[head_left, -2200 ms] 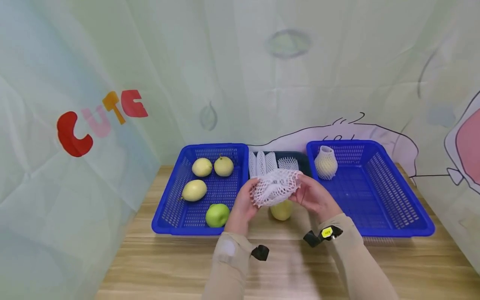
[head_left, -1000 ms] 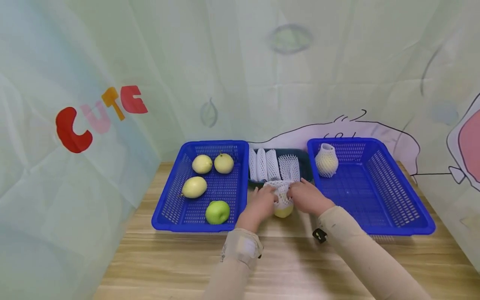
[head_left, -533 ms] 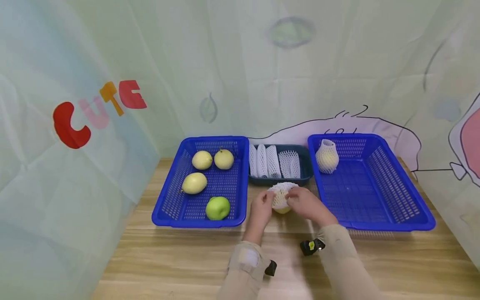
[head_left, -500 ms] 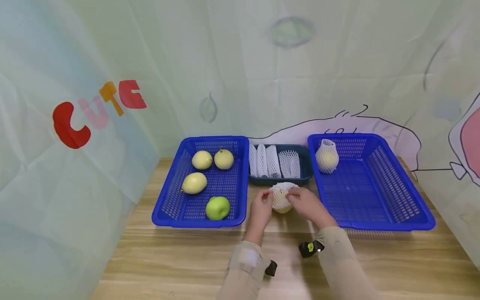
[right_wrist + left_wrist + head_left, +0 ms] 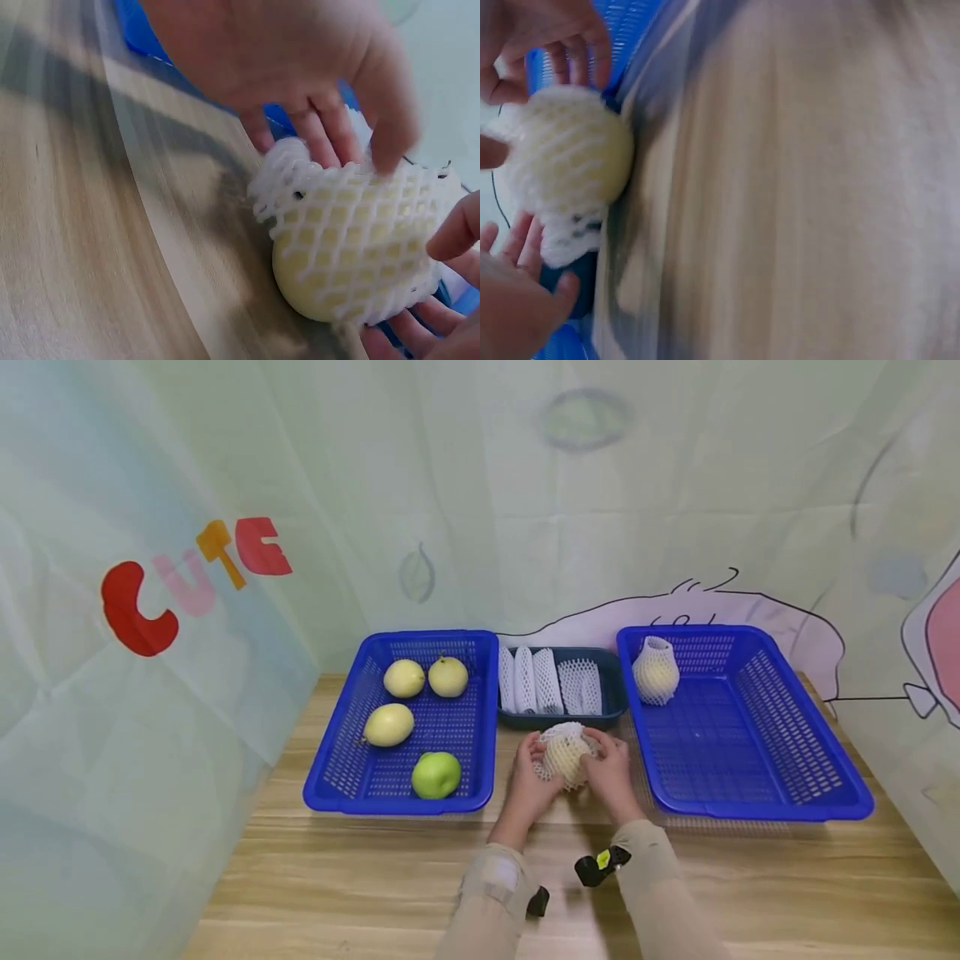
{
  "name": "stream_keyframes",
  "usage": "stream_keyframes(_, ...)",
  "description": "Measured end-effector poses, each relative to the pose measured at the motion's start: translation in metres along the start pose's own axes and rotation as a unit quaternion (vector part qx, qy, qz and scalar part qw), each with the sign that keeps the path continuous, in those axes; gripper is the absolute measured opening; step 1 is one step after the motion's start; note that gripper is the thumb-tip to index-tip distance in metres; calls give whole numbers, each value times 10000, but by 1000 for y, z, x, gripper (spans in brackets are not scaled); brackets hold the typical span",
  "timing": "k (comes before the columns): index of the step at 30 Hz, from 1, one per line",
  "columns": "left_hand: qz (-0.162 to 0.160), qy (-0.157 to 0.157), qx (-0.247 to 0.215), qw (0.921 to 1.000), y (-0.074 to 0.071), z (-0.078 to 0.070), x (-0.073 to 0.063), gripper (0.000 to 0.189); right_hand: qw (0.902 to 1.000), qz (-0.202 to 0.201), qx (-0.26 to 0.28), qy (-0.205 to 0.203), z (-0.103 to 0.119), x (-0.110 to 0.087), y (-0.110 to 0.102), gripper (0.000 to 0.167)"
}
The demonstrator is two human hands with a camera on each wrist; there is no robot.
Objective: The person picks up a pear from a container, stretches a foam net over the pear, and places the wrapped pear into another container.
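A pale yellow pear (image 5: 304, 289) sits on the table in front of the green tray, covered over most of its surface by a white foam net (image 5: 566, 756). Its lower part shows bare in the right wrist view. My left hand (image 5: 531, 783) holds the net's left side, fingers behind a loose flap and thumb at the front. From the other side my right hand (image 5: 611, 777) holds the net, fingers around the edge and thumb against the front. A bunched fold of net (image 5: 281, 169) lies by the right fingers.
A blue basket (image 5: 322, 760) at left holds several pale fruits and a green apple (image 5: 436, 775). Behind the hands, a dark green tray (image 5: 615, 689) carries several folded nets (image 5: 547, 681). The right blue basket (image 5: 750, 810) contains one netted pear (image 5: 656, 672).
The net was stretched between both hands above the pear, then lowered over it and pulled down its sides. Both hands now sit lower around the pear, which is more fully covered.
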State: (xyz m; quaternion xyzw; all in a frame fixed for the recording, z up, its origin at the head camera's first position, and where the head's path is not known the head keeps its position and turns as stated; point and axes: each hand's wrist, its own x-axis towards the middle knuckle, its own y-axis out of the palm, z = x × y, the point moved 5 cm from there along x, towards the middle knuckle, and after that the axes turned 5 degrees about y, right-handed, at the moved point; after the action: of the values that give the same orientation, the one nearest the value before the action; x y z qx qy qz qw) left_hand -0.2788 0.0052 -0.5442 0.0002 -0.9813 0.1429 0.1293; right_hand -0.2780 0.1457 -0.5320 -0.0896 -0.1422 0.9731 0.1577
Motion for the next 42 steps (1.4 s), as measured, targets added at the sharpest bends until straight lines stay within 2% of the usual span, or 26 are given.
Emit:
stream_keyframes(2,-147,-205,-513,9984,-1,3,2,59,9987,162,395,287,-4,2,-1,44)
stream_keyframes(4,-308,-386,-721,9962,-2,5,4,47,9940,251,880,604,-8,3,-2,42)
stream_keyframes(8,-453,-575,-371,9966,-1,7,5,27,9793,267,1698,1074,-14,4,-3,32)
stream_keyframes(11,-475,-561,-207,9971,0,9,6,24,9744,239,1911,1164,-18,6,-3,21)
stream_keyframes(13,-372,-571,-263,9973,0,12,8,27,9722,239,1996,1202,-22,8,-2,21)
stream_keyframes(14,-395,-417,-365,9977,2,19,9,29,9710,236,2028,1247,-24,9,-1,23)
stream_keyframes(15,-315,-468,-464,9973,5,28,11,32,9699,241,2030,1321,-26,10,-1,27)
stream_keyframes(18,45,-489,-659,9966,37,117,34,47,9702,363,1771,1612,-32,13,3,45)
stream_keyframes(19,198,-496,-722,9960,45,141,40,51,9702,415,1649,1727,-33,14,3,50)
stream_keyframes(20,380,-502,-812,9947,52,158,44,55,9695,486,1582,1809,-35,14,4,54)
stream_keyframes(21,644,-531,-826,9931,54,166,46,58,9688,549,1524,1876,-36,15,5,56)
stream_keyframes(22,840,-559,-786,9918,54,164,45,62,9683,603,1488,1914,-37,15,5,56)
stream_keyframes(23,1010,-614,-703,9905,46,140,39,65,9675,630,1501,1933,-38,15,5,55)
stream_keyframes(25,1313,-799,-481,9869,26,81,23,70,9651,648,1676,1908,-39,15,5,49)
stream_keyframes(26,1381,-855,-271,9864,18,57,16,74,9637,650,1785,1878,-39,16,5,46)
stream_keyframes(28,1427,-1087,342,9832,9,26,7,82,9616,582,1936,1858,-39,15,4,40)
stream_keyframes(30,1345,-1014,888,9817,8,14,4,89,9584,502,2114,1849,-40,15,3,32)
stream_keyframes(33,1150,-810,1713,9751,10,10,3,94,9535,354,2318,1895,-40,15,0,22)
stream_keyframes(35,1066,-798,2040,9699,12,10,2,98,9495,323,2428,1964,-42,16,-1,18)
stream_keyframes(37,1032,-845,2172,9670,13,11,1,101,9482,296,2426,2032,-43,16,-3,19)
stream_keyframes(40,1066,-912,2128,9670,13,11,1,105,9540,343,2140,2072,-44,16,-4,20)
stream_keyframes(42,1117,-826,2036,9691,13,10,3,105,9592,474,1893,2044,-43,17,-3,19)
